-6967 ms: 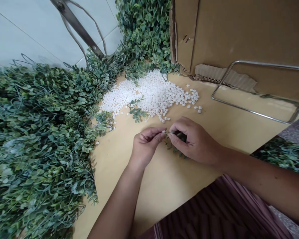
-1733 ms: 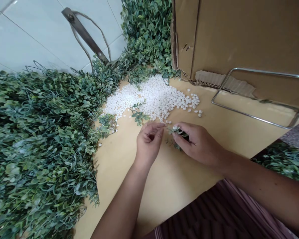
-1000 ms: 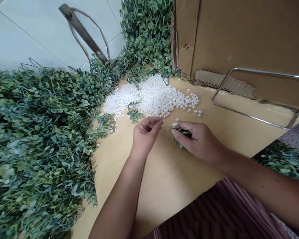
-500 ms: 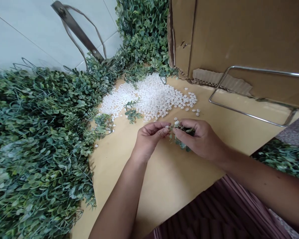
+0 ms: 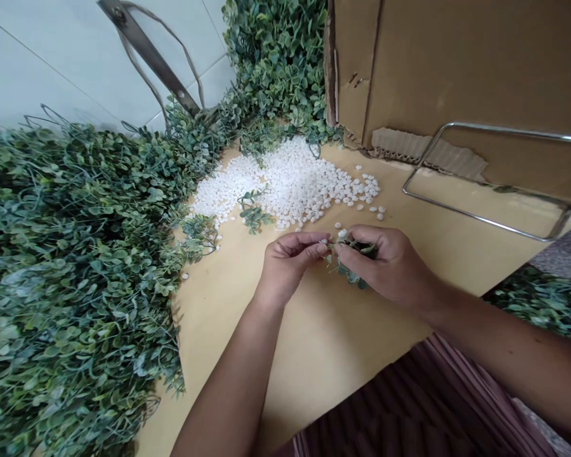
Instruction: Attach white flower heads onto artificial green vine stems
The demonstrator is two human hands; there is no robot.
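My right hand is closed around a sprig of artificial greenery, its small green leaves hanging below the fingers. A white bead-like piece shows at the sprig's top, beside my right fingertips. Thumb and forefinger of my left hand pinch a small white piece close to the sprig's stem end. Whether that piece is on the stem is too small to tell. Beyond both hands lies a wide heap of small white pieces, with a loose sprig at its near edge.
Artificial foliage is piled along the left, with another mass at the back. A cardboard box stands at the back right behind a bent metal wire frame. A metal bar leans over the foliage at the tiled wall.
The view has shifted very slightly. Both hands keep their hold, and a little more gap shows between my left fingertips and my right hand.
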